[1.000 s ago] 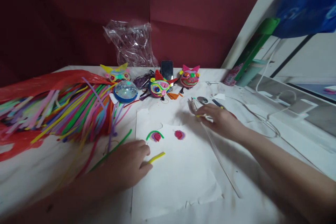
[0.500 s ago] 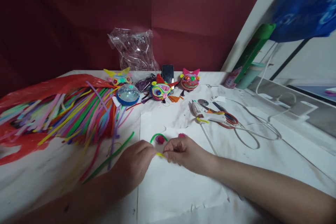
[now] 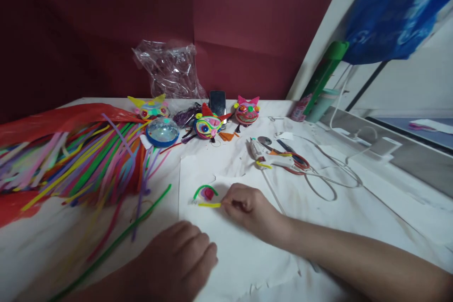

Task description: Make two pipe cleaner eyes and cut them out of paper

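Note:
A short yellow pipe cleaner (image 3: 208,205) is pinched between the thumb and finger of my right hand (image 3: 249,205), its free end pointing left. Just beyond that strip, on the white paper (image 3: 240,255), lies a green pipe cleaner arc (image 3: 204,188) curved around a pink-and-purple piece (image 3: 208,193). My left hand (image 3: 182,259) is nearer to me, apart from the strip, with its fingers curled and its back showing; nothing shows in it, though its palm is hidden. A long green pipe cleaner (image 3: 141,219) runs along the table to its left.
Pipe cleaners (image 3: 88,165) spill from a red bag (image 3: 71,115) at left. Behind are a clear dome (image 3: 163,132), decorated animal heads (image 3: 208,127), a phone (image 3: 217,102) and a clear plastic bag (image 3: 173,71). A glue gun (image 3: 260,153) and cables (image 3: 350,170) lie at right.
My left hand has let go of the yellow pipe cleaner and drawn back toward me. My right hand keeps its pinch on it, and more of the strip shows. The view has turned slightly right.

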